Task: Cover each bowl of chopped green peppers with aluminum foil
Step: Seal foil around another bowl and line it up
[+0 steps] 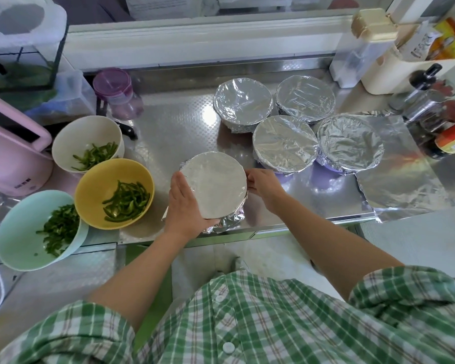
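Observation:
A foil-covered bowl [216, 185] stands near the front edge of the steel counter [174, 127]. My left hand [185, 203] cups its left side and presses the foil down along the rim. My right hand [263, 183] pinches the foil at the right rim. Several more foil-covered bowls [284, 144] sit behind and to the right. On the left, three uncovered bowls hold chopped green peppers: a white bowl [87, 141], a yellow bowl [113, 193] and a mint bowl [37, 229].
A loose foil sheet [405, 177] lies flat at the right end of the counter. Sauce bottles and jars [436, 119] crowd the back right. A pink appliance [11, 151] stands far left, and a purple-lidded jar [118, 93] behind the white bowl.

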### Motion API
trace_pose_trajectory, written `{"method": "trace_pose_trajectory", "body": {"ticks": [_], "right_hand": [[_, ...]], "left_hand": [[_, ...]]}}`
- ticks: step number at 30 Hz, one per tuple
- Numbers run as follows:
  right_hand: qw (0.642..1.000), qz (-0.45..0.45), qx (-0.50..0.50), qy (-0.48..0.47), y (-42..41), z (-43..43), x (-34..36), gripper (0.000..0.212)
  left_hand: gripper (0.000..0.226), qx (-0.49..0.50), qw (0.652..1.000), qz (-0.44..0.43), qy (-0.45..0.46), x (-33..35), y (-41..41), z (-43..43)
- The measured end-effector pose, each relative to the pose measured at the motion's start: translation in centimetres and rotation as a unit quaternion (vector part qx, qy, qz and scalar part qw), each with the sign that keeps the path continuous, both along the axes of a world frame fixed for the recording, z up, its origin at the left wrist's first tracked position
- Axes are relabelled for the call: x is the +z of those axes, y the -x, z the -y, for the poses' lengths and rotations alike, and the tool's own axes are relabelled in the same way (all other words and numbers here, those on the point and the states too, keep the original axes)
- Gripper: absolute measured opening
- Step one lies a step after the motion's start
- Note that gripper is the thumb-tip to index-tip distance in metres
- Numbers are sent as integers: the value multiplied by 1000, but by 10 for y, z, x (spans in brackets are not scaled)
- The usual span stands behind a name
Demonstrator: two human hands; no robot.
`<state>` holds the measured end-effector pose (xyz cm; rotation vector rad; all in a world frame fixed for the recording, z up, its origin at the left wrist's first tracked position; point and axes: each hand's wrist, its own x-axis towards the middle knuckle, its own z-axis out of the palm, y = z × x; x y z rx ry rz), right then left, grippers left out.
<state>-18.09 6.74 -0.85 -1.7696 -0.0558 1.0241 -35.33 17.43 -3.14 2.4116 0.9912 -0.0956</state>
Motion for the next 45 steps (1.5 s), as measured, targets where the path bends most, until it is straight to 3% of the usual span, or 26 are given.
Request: {"method": "trace_pose_trajectory", "body": {"ticks": [5, 10, 16, 20, 22, 24, 29, 33, 39, 42, 45], "right_hand": [[1000, -27, 0, -13, 3, 5, -5, 41], [1000, -1, 15, -23, 9, 9, -9, 22], [1000, -1, 19, -18, 8, 6, -16, 36], [995, 95, 9, 24, 32, 7, -7, 37], [994, 108, 26, 3, 46, 9, -4, 28], [992, 121, 31, -5, 46, 9, -10, 33], [988, 137, 62, 26, 24, 1, -13, 36], [979, 188, 62, 45, 26, 2, -11, 31], [990, 138, 37, -1, 30, 2, -12, 39], [992, 109, 41, -42, 25, 0, 0, 38], [993, 87, 60, -44, 13, -1, -1, 44]], "left_hand": [[152, -3, 1000, -11, -6, -2, 1, -2], [153, 2, 1000, 0, 0, -3, 0, 1], [154, 23, 1000, 4, -3, -1, -4, 6], [152, 61, 997, 34, 18, 2, -10, 15], [154, 68, 996, 42, 29, 2, -10, 18], [154, 73, 995, 51, 48, 2, -5, 20], [133, 114, 988, 96, 37, 5, 8, 19], [139, 62, 991, 107, 58, 9, -6, 4], [151, 30, 994, 56, 91, -1, -8, -4], [165, -14, 998, 30, 60, -8, -2, -4], [157, -7, 1000, 22, 19, -12, 2, 0]]}}
